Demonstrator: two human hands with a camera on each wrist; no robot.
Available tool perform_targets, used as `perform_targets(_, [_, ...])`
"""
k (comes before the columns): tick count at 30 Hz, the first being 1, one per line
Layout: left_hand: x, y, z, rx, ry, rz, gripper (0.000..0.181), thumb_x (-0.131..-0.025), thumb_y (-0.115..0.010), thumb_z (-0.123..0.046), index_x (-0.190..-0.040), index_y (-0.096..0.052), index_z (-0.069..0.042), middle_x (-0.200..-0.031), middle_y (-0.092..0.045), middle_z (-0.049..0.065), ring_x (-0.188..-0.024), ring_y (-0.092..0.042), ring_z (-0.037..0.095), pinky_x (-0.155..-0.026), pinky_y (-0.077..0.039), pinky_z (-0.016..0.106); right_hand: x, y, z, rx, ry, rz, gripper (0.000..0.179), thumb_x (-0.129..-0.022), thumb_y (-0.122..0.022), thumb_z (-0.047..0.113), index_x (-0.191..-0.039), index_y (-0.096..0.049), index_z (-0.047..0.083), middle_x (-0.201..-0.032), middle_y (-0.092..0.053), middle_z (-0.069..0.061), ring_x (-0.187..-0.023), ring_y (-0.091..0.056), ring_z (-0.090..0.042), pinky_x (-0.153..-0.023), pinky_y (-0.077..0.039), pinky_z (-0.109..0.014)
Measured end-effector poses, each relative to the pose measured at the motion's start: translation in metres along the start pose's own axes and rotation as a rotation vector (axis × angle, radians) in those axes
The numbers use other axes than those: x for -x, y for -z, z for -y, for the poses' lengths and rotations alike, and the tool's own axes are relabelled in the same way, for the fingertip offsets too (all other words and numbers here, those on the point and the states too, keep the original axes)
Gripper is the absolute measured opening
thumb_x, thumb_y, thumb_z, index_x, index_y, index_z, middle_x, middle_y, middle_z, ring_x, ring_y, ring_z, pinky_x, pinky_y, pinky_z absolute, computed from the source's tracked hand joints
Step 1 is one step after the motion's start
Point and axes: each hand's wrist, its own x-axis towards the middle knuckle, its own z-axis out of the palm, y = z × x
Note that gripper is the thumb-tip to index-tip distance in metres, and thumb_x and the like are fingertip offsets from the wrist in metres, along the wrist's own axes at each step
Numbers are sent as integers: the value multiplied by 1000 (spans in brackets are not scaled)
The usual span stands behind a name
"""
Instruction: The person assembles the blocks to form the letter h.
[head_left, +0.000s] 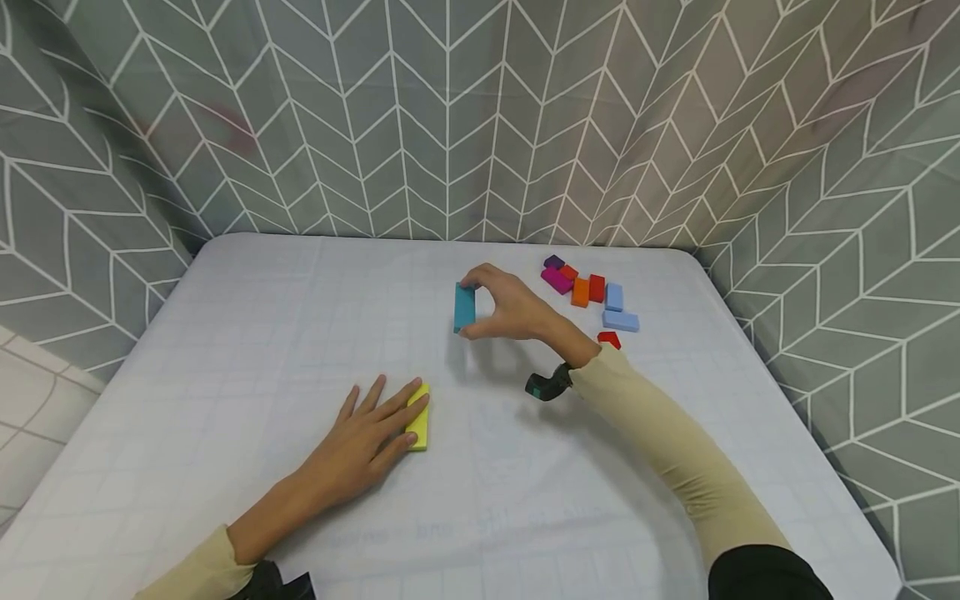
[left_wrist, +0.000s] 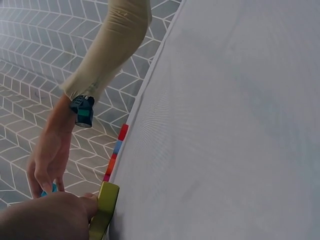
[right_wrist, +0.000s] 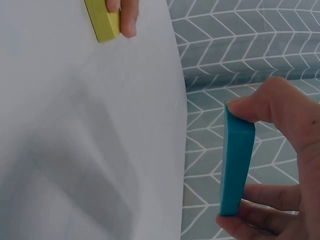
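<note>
My right hand [head_left: 517, 308] pinches a teal rectangular block [head_left: 465, 307] by its two ends, thumb on one end and fingertips on the other. The block is held above the white table, its shadow falling below; the right wrist view shows the teal block [right_wrist: 236, 165] from the side. A flat yellow block [head_left: 420, 425] lies on the table nearer the body. Spread, mostly straight fingers of my left hand [head_left: 367, 442] rest on and against that yellow block. In the left wrist view, part of the hand hides one end of the yellow block [left_wrist: 105, 207].
Back right on the table [head_left: 300, 317] lies a loose group of small blocks: a purple block [head_left: 554, 262], a magenta block [head_left: 557, 280], an orange block [head_left: 581, 292], red ones and two light blue blocks [head_left: 621, 321]. One red block [head_left: 609, 339] is partly behind the right wrist. Patterned curtains [head_left: 480, 125] surround the table.
</note>
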Motion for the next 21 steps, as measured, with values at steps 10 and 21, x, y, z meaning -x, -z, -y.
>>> perform_targets(10, [0, 0, -2, 12, 17, 1, 54, -108, -53, -44, -158, -48, -23, -167, -33, -6, -152, -20, 48, -116, -7, 73, -3, -17, 4, -21, 40, 34, 67, -82, -84, 28, -137, -58, -1, -137, -57, -13, -122, -55, -26, -105, -49, -48])
perform_targets(21, [0, 1, -4, 19, 16, -2, 54, -107, -57, -41, -157, -50, -22, -167, -34, -4, -152, -20, 48, -116, -7, 74, -7, -38, 6, 16, 34, 89, 72, -83, -85, 34, -141, -57, 1, -141, -54, -10, -125, -55, -25, -108, -45, -36])
